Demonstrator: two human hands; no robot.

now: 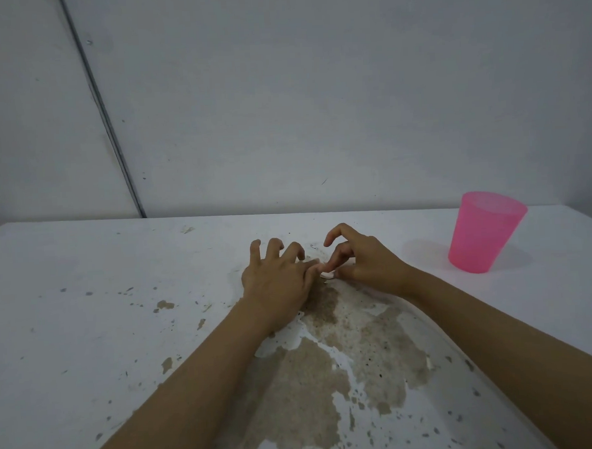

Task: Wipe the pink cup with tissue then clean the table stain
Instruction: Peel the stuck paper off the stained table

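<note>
Items as I log them from the head view:

1. Counter [84, 263]: flat white top with a matt, scuffed surface, carrying everything below.
2. Stain [306, 388]: a large tan-brown patch with a grainy look and a ragged outline. It runs from the near edge of the counter up between my two forearms to the hands. White gaps break it in the middle.
3. Specks [165, 305]: small brown flecks and chips scattered left of the stain, apart from it.
4. Pink cup [483, 231]: translucent pink plastic, smooth, a tapered round tumbler with its wider end up. It stands on the counter at far right, well apart from both hands, casting a soft shadow to its left.
5. White scrap [326, 275]: a tiny pale piece at the upper tip of the stain. It is too small for me to tell the material.
6. Left hand [277, 280]: palm down over the stain's upper end, fingers [275, 246] arched and spread, tips toward the counter. The grip is spread and holds nothing I can see. Its thumb reaches toward the scrap.
7. Right hand [368, 265]: wrist low and knuckles raised, index finger hooked up clear of the counter. The grip pinches the white scrap between thumb and a bent finger.
8. Wall [314, 86]: plain grey-white behind the counter, with a thin metal strip [105, 117] slanting down its left side.
</note>
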